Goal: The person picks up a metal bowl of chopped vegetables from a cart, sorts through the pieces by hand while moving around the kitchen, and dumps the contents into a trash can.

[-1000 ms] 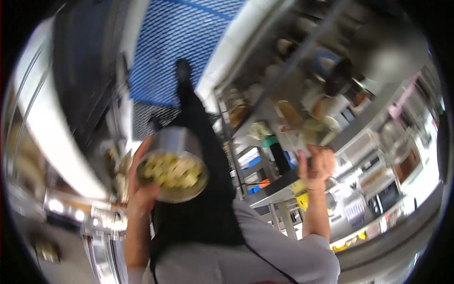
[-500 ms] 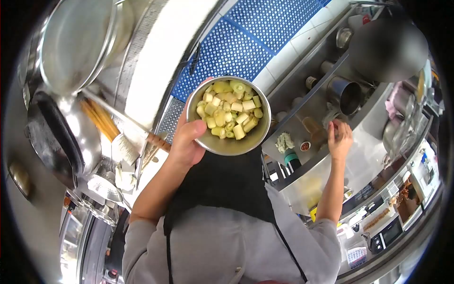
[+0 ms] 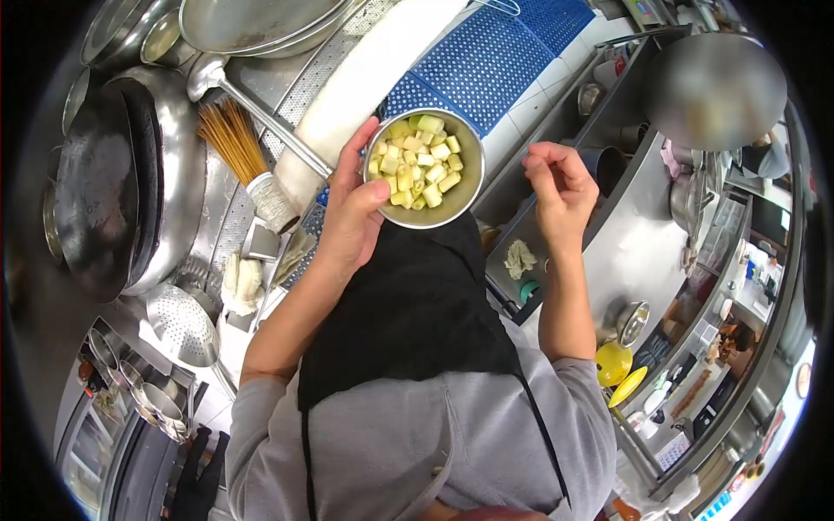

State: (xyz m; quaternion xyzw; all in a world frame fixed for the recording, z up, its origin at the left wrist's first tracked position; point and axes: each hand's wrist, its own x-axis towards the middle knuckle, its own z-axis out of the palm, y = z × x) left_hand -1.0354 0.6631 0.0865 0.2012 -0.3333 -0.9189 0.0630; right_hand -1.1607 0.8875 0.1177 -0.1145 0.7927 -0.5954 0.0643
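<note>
My left hand point(image 3: 352, 204) grips a round metal bowl point(image 3: 474, 178) by its near-left rim, with the thumb over the edge and the fingers around the outside. Chunks of pale green and whitish cut vegetable point(image 3: 417, 169) fill its lower part; their exact kind is unclear. To the right of the bowl, my right hand point(image 3: 563, 195) is raised with its fingers curled and thumb tips drawn together. Whether anything small sits in that pinch cannot be seen. Below it on the counter lies a clump of pale shredded food point(image 3: 520, 259).
Left stand a dark wok point(image 3: 100, 200), a bamboo brush point(image 3: 228, 143), a long-handled ladle point(image 3: 207, 76) and a perforated strainer point(image 3: 182, 326). Blue perforated mats point(image 3: 486, 65) cover the floor ahead. A steel counter point(image 3: 621, 226) runs along the right, with a yellow bowl-like item point(image 3: 613, 363).
My right hand has lifted from the containers on the right counter and come left toward the bowl. The bowl sits slightly higher and further left in view. The camera view has shifted.
</note>
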